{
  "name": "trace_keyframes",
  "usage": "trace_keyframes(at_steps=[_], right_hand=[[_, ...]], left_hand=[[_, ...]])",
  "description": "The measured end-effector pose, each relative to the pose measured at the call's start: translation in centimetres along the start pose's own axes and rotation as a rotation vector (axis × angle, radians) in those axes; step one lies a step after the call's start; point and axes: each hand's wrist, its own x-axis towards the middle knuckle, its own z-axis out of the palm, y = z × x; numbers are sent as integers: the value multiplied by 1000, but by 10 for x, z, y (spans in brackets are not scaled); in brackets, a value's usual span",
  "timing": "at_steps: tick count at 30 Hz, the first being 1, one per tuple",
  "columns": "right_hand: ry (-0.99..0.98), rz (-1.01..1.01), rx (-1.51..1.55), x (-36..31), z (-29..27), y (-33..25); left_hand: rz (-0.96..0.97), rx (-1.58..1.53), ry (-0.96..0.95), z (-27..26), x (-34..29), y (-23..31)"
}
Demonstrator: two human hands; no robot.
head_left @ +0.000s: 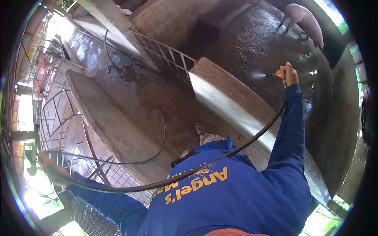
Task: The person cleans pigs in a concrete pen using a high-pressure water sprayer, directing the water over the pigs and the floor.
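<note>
My right hand (pixel 291 75) is wrapped around an orange spray nozzle (pixel 280 73) over the pen on the right. A fine white spray leaves its tip toward the left. From that hand a black hose (pixel 252 142) sags across the front of my blue sweatshirt to the far left. There my left hand (pixel 55 172), stretched out and somewhat blurred near the picture's rim, grips the hose where it doubles back. The returning length (pixel 118 162) curves over the low wall and down to the floor.
A pig (pixel 304 23) stands on the wet pen floor (pixel 256 43) at the far right. Concrete walls (pixel 232 94) (pixel 114 122) flank the wet aisle where I stand. A metal gate (pixel 169 55) lies ahead; wire-mesh pens and another pig (pixel 40 74) are at left.
</note>
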Motion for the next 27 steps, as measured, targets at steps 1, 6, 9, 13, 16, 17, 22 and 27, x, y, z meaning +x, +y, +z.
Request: trace_keyframes(at_steps=[1, 6, 9, 13, 16, 17, 22, 27], right_hand=[[-15, -1, -2, 11, 26, -9], [-127, -81, -78, 40, 144, -71], [-180, -92, -96, 42, 202, -114], [-183, -125, -161, 38, 298, -140], [-168, -197, -193, 28, 366, -150], [-223, -164, -154, 16, 387, -156], [-201, -86, -79, -24, 448, -185], [-32, -46, -158, -21, 465, -177]], left_hand=[[-123, -182, -9, 12, 9, -22], [-62, -172, -144, 74, 1, -128], [-77, -170, -140, 107, 9, -181], [-99, -85, -113, 126, 50, -261], [-130, -102, -139, 150, 69, -314], [-138, -121, -152, 156, 76, -331], [-141, -242, -111, 190, 103, -388], [-232, -250, -127, 211, 113, -431]])
